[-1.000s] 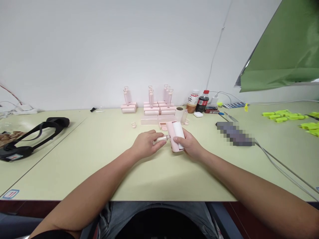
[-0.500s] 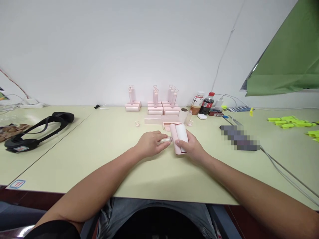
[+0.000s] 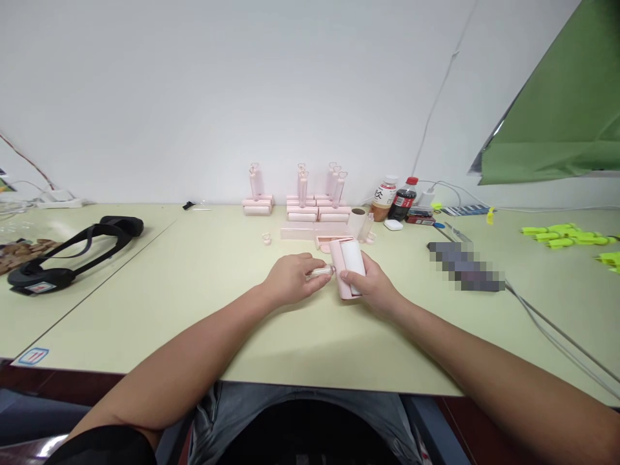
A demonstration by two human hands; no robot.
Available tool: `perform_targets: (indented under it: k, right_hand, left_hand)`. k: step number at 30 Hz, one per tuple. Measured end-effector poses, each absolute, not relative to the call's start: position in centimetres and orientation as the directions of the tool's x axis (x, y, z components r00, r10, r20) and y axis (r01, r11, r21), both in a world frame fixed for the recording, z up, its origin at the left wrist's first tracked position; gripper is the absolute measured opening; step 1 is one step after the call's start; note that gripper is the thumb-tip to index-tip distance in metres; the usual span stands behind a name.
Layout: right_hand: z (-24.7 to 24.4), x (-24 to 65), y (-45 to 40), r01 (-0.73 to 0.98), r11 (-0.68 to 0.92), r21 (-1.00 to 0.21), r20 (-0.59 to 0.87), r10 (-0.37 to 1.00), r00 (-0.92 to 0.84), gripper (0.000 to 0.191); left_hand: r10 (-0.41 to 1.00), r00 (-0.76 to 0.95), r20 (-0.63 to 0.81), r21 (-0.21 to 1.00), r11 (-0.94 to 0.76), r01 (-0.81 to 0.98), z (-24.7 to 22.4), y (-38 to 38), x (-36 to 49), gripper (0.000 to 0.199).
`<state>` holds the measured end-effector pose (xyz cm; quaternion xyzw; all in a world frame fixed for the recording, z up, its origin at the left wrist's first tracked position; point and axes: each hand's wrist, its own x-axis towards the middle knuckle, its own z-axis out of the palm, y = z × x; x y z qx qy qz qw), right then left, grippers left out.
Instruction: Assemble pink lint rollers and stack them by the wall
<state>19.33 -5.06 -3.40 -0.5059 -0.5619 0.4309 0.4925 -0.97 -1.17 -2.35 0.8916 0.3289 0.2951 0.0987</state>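
Observation:
My right hand (image 3: 375,282) is wrapped round a lint roller head, a pink cover (image 3: 338,261) with a white sticky roll (image 3: 353,258) in it, thumb across its front. Between the fingers of my left hand (image 3: 293,279) is a clear handle (image 3: 320,272), whose end meets the left side of the pink cover. Whether the two are joined I cannot tell. Behind them lie an open pink cover (image 3: 322,243), a loose white roll (image 3: 355,223) and another clear handle (image 3: 367,227). A small pink heart-topped cap (image 3: 266,239) sits further left.
Several lint rollers (image 3: 303,216) with upright heart-topped handles stand by the wall. Two drink bottles (image 3: 382,199), a white case (image 3: 393,225) and a blurred dark object (image 3: 465,266) are to the right. A black headset (image 3: 77,258) lies left; yellow-green pieces (image 3: 566,236) lie far right.
The view has shifted very slightly. Both hands keep the same hold on the handle and the roller head.

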Motion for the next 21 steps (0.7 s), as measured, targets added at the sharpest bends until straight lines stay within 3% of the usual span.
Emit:
perform_targets:
  k: [9, 11, 13, 16, 18, 21]
  right_hand:
    - [-3.8, 19.6, -5.0, 0.136, 0.105, -0.985, 0.101, 0.994, -0.040, 0.060]
    - [-3.8, 19.8, -5.0, 0.054, 0.078, -0.995, 0.072, 0.992, -0.108, 0.059]
    - [-3.6, 20.0, -5.3, -0.090, -0.015, -0.996, 0.013, 0.953, -0.304, 0.060]
    - [-3.0, 20.2, -5.8, -0.250, -0.220, -0.943, -0.023, 0.791, -0.611, 0.085]
    - [-2.6, 20.1, -5.9, -0.294, -0.275, -0.915, -0.022, 0.764, -0.645, 0.100]
    - [-2.3, 20.1, -5.7, -0.379, -0.276, -0.883, -0.027, 0.838, -0.546, 0.092]
  left_hand:
    - [0.647, 0.596, 0.476, 0.374, -0.762, 0.529, -2.5, -1.1, -0.8, 0.028]
    - [0.644, 0.593, 0.483, 0.395, -0.765, 0.509, -2.4, -1.1, -0.8, 0.027]
    - [0.640, 0.617, 0.459, 0.456, -0.765, 0.454, -2.2, -1.2, -0.8, 0.028]
    - [0.618, 0.680, 0.395, 0.592, -0.737, 0.326, -2.0, -1.3, -0.6, 0.034]
    - [0.631, 0.669, 0.394, 0.647, -0.707, 0.286, -2.0, -1.1, -0.5, 0.039]
    - [0.639, 0.589, 0.496, 0.577, -0.749, 0.326, -2.4, 0.5, -1.1, 0.040]
